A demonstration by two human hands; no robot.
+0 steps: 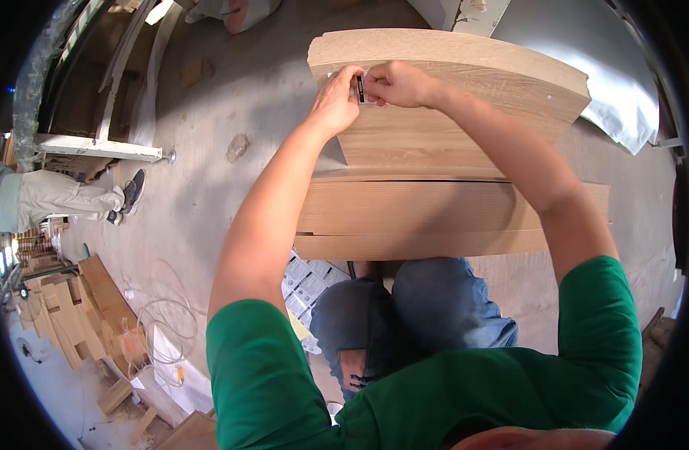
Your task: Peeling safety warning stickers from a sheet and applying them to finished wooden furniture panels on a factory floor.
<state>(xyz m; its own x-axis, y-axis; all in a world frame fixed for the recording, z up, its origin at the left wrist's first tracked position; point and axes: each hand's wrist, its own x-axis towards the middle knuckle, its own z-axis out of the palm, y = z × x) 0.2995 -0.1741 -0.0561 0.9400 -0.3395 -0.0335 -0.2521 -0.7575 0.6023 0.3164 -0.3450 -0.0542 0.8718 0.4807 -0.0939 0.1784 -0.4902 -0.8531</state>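
A light wood-grain panel assembly (449, 139) lies before me at the top, its far edge curved by the lens. A small black-and-white piece (361, 90), seemingly a label, is against its upper left part. My left hand (338, 103) is closed at the piece's left edge, fingers bent. From the other side my right hand (398, 85) pinches at its right edge. Fingers cover part of the piece, and whether it is stuck down I cannot tell. Nearer my knees, long wood-grain boards (412, 210) lie stacked.
Printed white sheets (308, 289) lie beside my left knee. At left a person in pale trousers (67, 193) stands near a white metal frame (97, 148). Wood offcuts (67, 315) and a coiled clear hose (164, 322) are at lower left. Shiny silver sheeting (622, 97) lies at upper right.
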